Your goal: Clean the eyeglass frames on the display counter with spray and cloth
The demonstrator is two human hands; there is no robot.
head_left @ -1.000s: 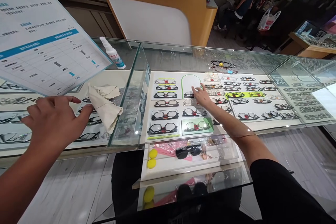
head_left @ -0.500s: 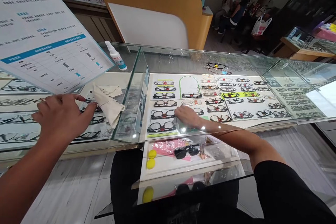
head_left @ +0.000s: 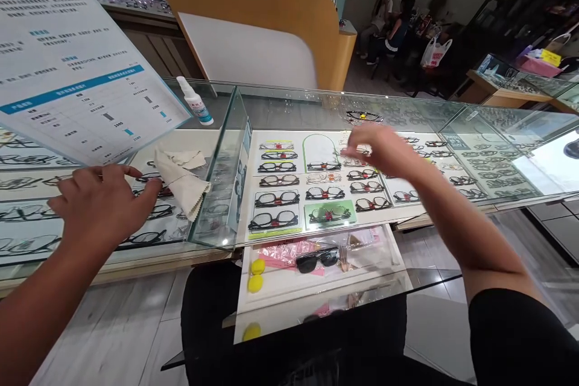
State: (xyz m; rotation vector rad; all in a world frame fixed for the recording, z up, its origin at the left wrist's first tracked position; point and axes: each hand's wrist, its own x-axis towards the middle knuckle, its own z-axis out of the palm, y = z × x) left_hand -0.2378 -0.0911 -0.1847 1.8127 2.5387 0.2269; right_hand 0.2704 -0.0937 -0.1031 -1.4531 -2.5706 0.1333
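Left of the glass divider (head_left: 221,184), the left hand (head_left: 99,208) spreads empty near a cloth (head_left: 181,182). Right of it, the right hand (head_left: 380,146) curls above glasses (head_left: 365,187), can't tell if gripping

Black short sleeve (head_left: 520,329) in the lower right, stops around the elbow and fits kinda loose. More black clothing (head_left: 210,319) down at bottom center. Left forearm (head_left: 61,295) and right forearm (head_left: 456,217) are both bare, pretty slim tbh.
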